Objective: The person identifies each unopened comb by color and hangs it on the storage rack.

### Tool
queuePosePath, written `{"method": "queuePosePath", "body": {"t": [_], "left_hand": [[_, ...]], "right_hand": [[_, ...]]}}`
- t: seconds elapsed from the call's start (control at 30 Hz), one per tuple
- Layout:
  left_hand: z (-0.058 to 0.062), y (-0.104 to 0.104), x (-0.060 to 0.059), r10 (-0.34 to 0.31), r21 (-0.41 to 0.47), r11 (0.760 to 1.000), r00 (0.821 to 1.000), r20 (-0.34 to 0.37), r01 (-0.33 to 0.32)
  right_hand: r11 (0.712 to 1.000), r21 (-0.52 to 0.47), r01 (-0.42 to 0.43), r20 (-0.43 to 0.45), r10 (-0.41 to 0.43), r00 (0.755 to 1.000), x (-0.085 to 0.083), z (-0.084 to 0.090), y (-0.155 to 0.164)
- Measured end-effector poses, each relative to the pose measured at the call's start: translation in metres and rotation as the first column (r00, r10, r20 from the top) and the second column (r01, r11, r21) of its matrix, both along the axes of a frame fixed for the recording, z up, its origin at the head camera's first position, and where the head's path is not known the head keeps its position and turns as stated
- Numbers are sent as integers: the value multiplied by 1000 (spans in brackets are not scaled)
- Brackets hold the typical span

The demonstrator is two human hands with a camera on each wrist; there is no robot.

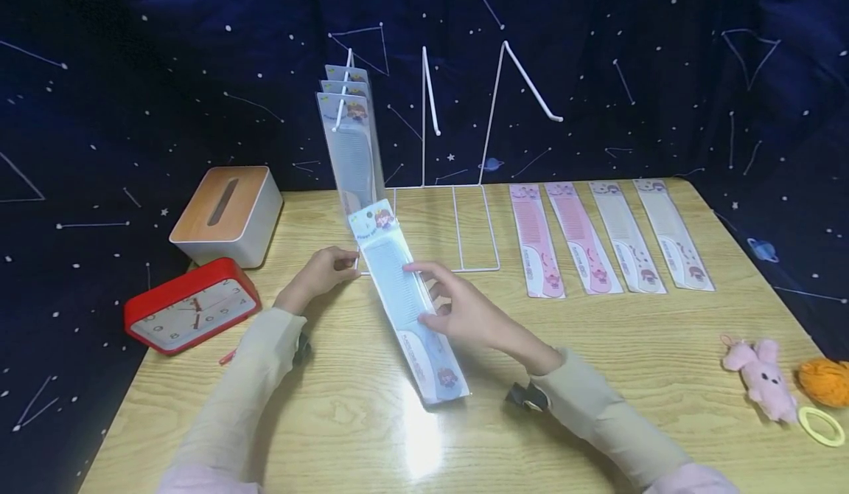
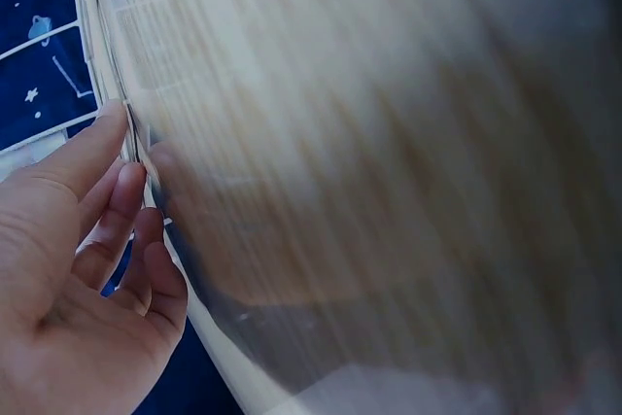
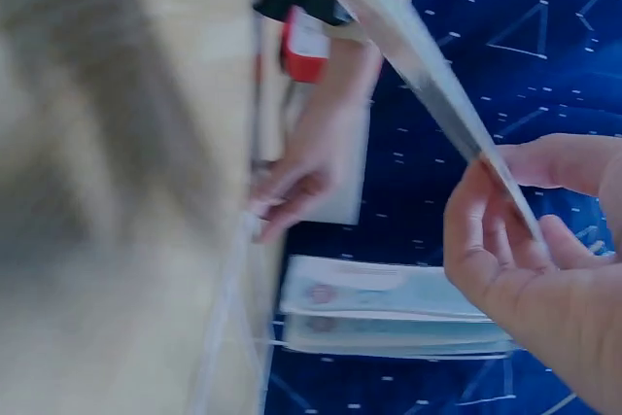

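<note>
My right hand (image 1: pixel 464 310) grips a packaged blue comb (image 1: pixel 404 295) by its right edge, tilted above the table in front of the rack. In the right wrist view, the pack (image 3: pixel 437 85) shows nearly edge-on between thumb and fingers. Low at the front left corner of the white wire display rack (image 1: pixel 458 228), my left hand (image 1: pixel 325 273) pinches the base wire with thumb and fingers. On the rack's left hook hang several packaged blue combs (image 1: pixel 351 155), one behind another. The middle hook (image 1: pixel 431 96) and right hook (image 1: pixel 533 85) carry nothing.
Two pink comb packs (image 1: pixel 530 243) and two pale ones (image 1: pixel 673 236) lie in a row right of the rack. At left stand a tissue box (image 1: pixel 222 210) and a red clock (image 1: pixel 192 306). A pink plush toy (image 1: pixel 766 380), orange yarn ball (image 1: pixel 825 382) and yellow ring (image 1: pixel 805 413) sit far right.
</note>
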State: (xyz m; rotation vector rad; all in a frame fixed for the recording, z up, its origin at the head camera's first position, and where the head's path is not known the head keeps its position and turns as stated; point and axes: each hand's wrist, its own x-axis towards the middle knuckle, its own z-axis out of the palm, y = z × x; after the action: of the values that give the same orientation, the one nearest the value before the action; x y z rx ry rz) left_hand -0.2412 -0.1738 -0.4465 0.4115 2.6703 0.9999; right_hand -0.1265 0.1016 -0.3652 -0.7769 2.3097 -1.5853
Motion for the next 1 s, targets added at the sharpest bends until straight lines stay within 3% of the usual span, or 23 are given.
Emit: {"method": "queuePosePath", "body": {"t": [0.23, 0.47, 0.7, 1.0], "left_hand": [[-1, -1, 2, -6, -13, 1000, 1000, 9, 6], [-3, -1, 1, -23, 14, 1000, 999, -30, 23], [-4, -1, 1, -29, 16, 999, 999, -29, 30], [-1, -1, 0, -26, 11, 1000, 999, -21, 26]], "right_hand": [[987, -163, -4, -96, -12, 995, -14, 37, -11], [990, -139, -1, -168, -22, 986, -31, 60, -24], [994, -94, 51, -162, -65, 985, -45, 60, -32], [990, -134, 44, -183, -68, 981, -79, 44, -44]]}}
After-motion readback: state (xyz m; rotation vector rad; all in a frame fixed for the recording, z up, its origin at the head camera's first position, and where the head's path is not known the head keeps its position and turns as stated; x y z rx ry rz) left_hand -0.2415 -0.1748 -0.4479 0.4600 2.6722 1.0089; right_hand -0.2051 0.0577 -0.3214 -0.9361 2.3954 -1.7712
